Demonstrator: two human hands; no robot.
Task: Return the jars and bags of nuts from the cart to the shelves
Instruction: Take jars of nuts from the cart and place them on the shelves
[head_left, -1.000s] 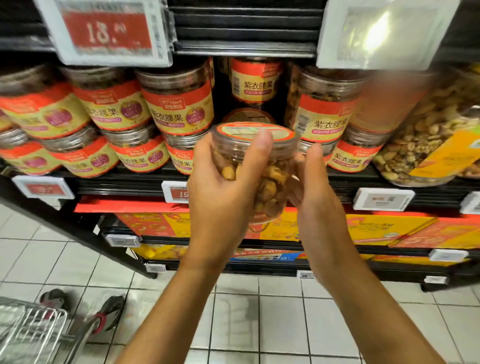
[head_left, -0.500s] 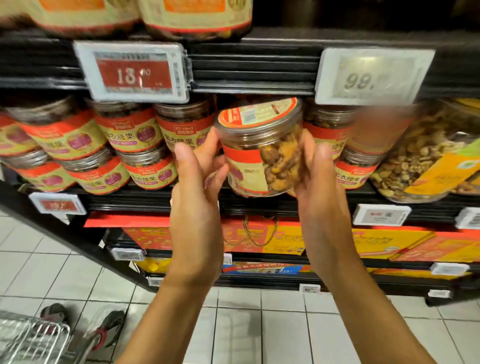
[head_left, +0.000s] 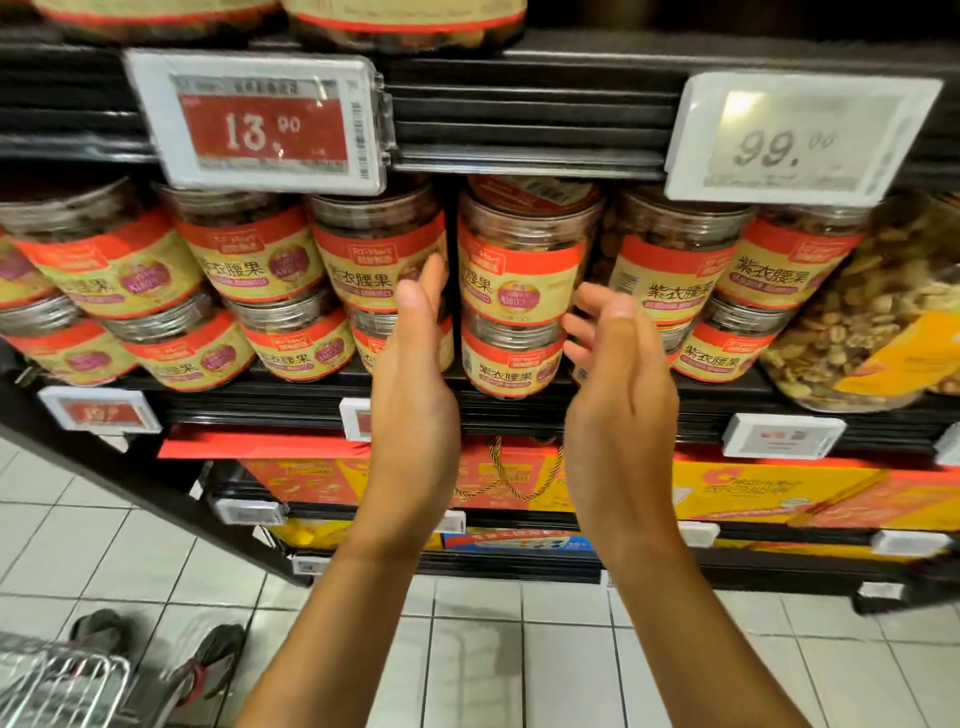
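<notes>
Round clear-plastic jar (head_left: 519, 270) with red-and-cream label reading 紫衣腰果, nuts visible through the wall. Stacked upright on a matching lower jar (head_left: 511, 358), 12 o'clock on the black shelf (head_left: 519, 410). At 11 o'clock, red price tag (head_left: 260, 122): 13.90. At 1 o'clock, white price tag (head_left: 800, 137): 99.00. At the jar's 8 o'clock, left hand (head_left: 415, 374), fingers (head_left: 434, 275) straight, gripping nothing. At its 4 o'clock, right hand (head_left: 618, 384), fingers (head_left: 592, 296) loosely curled, empty, just beside the label. Contact with jar: cannot tell. At 7 o'clock, wire cart (head_left: 57, 686).
</notes>
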